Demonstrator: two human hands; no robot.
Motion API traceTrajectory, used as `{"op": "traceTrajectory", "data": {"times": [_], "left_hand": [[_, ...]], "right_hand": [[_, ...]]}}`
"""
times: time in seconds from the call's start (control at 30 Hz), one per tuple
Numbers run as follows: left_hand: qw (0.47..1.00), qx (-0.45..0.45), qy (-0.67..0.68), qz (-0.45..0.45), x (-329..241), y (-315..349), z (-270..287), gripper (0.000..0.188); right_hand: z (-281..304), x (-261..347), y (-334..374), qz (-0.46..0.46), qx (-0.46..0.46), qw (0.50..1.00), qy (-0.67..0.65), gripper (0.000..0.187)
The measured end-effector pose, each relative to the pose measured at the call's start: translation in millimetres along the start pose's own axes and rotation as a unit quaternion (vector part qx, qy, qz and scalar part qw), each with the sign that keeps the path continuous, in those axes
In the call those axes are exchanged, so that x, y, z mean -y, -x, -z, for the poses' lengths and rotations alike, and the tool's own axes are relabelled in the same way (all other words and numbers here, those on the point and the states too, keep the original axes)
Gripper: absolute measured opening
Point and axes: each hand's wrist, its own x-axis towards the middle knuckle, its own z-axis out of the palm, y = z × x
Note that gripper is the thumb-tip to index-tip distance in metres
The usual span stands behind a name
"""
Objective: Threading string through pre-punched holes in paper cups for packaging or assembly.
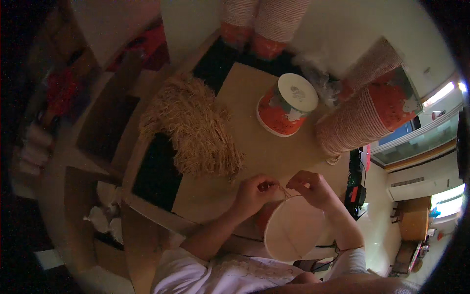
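Note:
A paper tub [296,223] with an orange side is tilted at the table's near edge, its pale round face toward me. A thin line crosses that face. At the tub's upper rim, my left hand [255,195] and my right hand [316,188] pinch a thin straw-coloured cord [285,192] between their fingertips. Both hands are closed, a short gap apart. Left of them a large heap of loose straw-coloured strands [191,130] lies on the table. Beyond the hands a second orange tub [281,115] stands upside down, its white base up.
A cord-ribbed stack of tubs [350,120] leans at the right, with crumpled clear plastic [320,81] behind. More stacks [279,24] stand at the far edge. Brown board [249,98] covers the dark green tabletop [159,174]. Open cartons [105,127] stand at the left.

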Motion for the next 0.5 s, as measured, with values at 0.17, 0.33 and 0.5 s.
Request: {"op": "traceTrajectory", "data": {"times": [0.17,0.33,0.5], "left_hand": [[0.999,-0.014,-0.032,0.012,-7.9,1.5,4.1,0.012],[1.0,-0.004,0.012,0.019,-5.1,1.1,3.8,0.011],[0.999,0.015,0.022,0.026,0.3,0.3,4.7,0.015]], "right_hand": [[1.9,13.3,-1.8,-0.032,0.041,0.999,0.011,0.013],[1.7,4.6,-2.5,0.011,0.094,0.995,0.014,0.016],[1.4,-1.3,-1.2,0.007,0.093,0.996,0.004,0.015]]}}
